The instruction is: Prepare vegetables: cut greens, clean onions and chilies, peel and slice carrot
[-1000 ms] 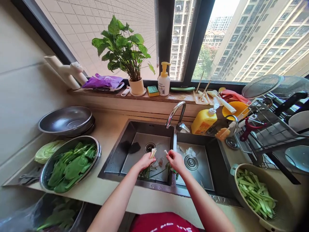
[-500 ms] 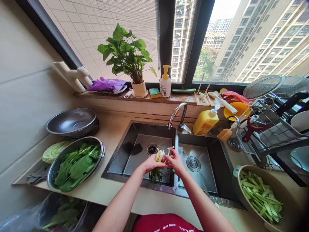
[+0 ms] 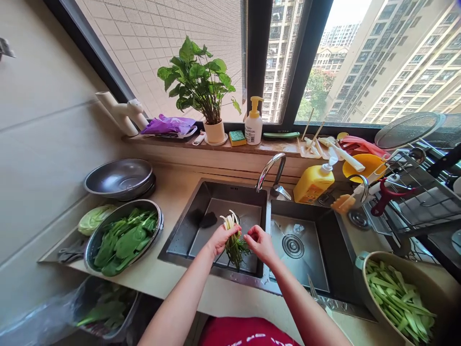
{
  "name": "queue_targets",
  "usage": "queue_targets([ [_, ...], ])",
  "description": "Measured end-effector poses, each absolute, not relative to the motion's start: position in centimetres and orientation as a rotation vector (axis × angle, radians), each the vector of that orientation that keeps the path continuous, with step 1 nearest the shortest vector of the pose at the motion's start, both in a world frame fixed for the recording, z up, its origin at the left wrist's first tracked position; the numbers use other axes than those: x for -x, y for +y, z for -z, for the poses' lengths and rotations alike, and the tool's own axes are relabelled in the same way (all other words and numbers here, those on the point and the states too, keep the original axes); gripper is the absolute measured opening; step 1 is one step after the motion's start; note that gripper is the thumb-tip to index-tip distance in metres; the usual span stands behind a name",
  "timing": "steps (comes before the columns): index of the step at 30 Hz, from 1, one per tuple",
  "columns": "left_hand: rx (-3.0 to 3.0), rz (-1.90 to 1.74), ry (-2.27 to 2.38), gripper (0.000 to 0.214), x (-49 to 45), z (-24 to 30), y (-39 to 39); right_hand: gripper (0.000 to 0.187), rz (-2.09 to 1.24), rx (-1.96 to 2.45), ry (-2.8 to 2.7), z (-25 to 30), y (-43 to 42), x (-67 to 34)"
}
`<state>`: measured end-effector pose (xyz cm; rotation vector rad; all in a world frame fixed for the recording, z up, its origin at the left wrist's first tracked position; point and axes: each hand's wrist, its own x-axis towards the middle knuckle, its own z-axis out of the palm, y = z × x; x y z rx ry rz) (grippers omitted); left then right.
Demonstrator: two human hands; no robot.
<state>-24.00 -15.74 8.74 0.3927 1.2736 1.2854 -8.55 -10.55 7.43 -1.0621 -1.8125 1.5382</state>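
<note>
A deep red top [image 3: 230, 330] shows at the near edge, its rounded front crossed by white lettering [image 3: 260, 335], too cut off to read. The left forearm [image 3: 183, 294] and right forearm [image 3: 299, 294] are bare, narrowing toward their far ends. The left grip [image 3: 222, 237] and right grip [image 3: 260, 245] are bare hands.

At the left of the frame, pale wall [image 3: 43, 86] in large tiles with thin seams. Across the top, wide window [image 3: 259, 57] with a thick dark frame and slanting left edge. Through the left part, gridded outer wall [image 3: 173, 29]; at upper right, tall building [image 3: 406, 72] with rows of panes, green trees [image 3: 315, 93] and white sky [image 3: 347, 14]. Beneath the glass, brown sill [image 3: 165, 142], then tan desk [image 3: 176, 173]. Bright daylight through the window; deep shade under the desk, lower left.
</note>
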Motion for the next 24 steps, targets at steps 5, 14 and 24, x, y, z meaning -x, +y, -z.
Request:
queue_targets([
  [5,-0.439,-1.247,1.229,0.038,23.4,-8.5,-15.6,0.012,-1.370,1.017,-2.032,-8.4,-10.9,9.0],
  [14,-0.570,-1.059,1.257,0.034,23.6,-9.7,-16.2,0.015,-1.363,1.010,-1.975,-9.1,-10.5,7.9],
  [24,-0.865,-0.802,1.210,0.028,23.7,-11.2,-17.1,0.026,-1.886,1.151,-0.952,-8.8,-8.4,7.3],
])
